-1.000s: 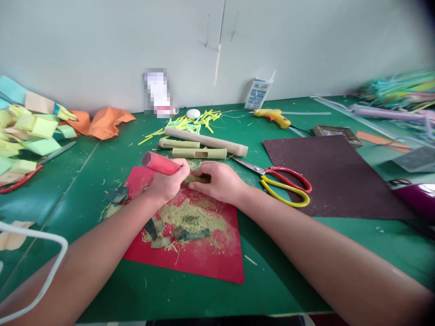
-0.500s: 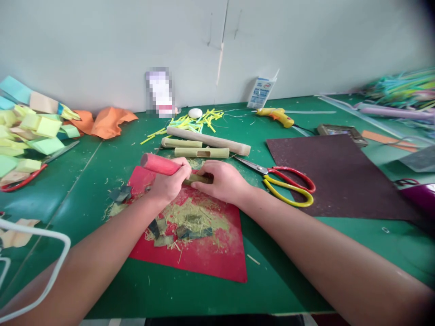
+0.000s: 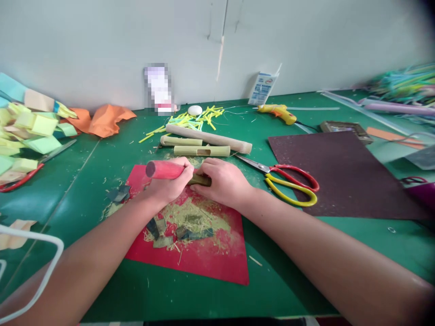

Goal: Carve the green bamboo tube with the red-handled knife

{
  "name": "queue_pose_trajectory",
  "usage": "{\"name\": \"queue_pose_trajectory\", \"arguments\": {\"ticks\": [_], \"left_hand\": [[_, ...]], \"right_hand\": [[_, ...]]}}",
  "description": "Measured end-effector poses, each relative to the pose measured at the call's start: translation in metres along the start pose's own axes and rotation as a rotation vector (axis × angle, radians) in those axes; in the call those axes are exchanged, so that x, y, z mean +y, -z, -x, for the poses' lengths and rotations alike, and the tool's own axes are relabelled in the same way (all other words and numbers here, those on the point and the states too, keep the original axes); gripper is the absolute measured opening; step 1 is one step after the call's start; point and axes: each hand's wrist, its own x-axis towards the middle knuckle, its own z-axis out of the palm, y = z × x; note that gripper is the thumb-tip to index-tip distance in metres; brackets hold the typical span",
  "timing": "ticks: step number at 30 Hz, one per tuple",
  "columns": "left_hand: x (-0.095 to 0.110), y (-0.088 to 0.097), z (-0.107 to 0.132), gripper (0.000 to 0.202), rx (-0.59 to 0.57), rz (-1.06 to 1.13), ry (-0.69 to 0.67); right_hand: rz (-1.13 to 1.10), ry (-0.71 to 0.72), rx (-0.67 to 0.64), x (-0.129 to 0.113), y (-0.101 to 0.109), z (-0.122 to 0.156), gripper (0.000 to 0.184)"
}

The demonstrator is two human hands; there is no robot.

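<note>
My left hand (image 3: 171, 184) is wrapped round the thick red handle (image 3: 165, 170) of a tool, whose butt points left. The tool's working end is hidden behind my fingers. Close beside it, my right hand (image 3: 226, 180) grips a short greenish-brown bamboo piece (image 3: 201, 180) between thumb and fingers. Both hands are over a red sheet (image 3: 217, 267) strewn with pale shavings (image 3: 200, 213) and dark green peeled scraps (image 3: 195, 234). Just behind the hands lie a bamboo tube with a rectangular cutout (image 3: 188, 151), another short bamboo piece (image 3: 183, 141) and a longer pale stick (image 3: 210, 138).
Red-and-yellow-handled scissors (image 3: 292, 183) lie right of my hand, partly over a dark brown sheet (image 3: 340, 176). Behind are yellow strips (image 3: 210, 118), a white egg-shaped object (image 3: 195, 110), a yellow glue gun (image 3: 278, 113) and a carton (image 3: 263, 88). Folded papers (image 3: 27, 127) fill the left side.
The red handle has dropped and tipped slightly, its butt moving right and down. My left hand has shifted slightly right. My right hand keeps its hold on the bamboo piece.
</note>
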Motion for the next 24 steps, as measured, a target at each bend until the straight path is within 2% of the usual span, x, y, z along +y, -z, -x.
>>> {"name": "queue_pose_trajectory", "arguments": {"ticks": [8, 17, 24], "left_hand": [[0.011, -0.002, -0.003, 0.023, 0.001, -0.085, 0.021], [-0.002, -0.011, 0.0, 0.027, 0.072, -0.106, 0.003], [-0.003, -0.01, -0.005, 0.026, 0.047, -0.037, -0.024]], "right_hand": [[0.007, -0.048, -0.011, -0.006, 0.0, 0.002, 0.021], [0.018, -0.084, -0.006, -0.014, -0.003, 0.005, 0.02], [-0.108, -0.045, -0.006, -0.008, -0.002, 0.002, 0.02]]}}
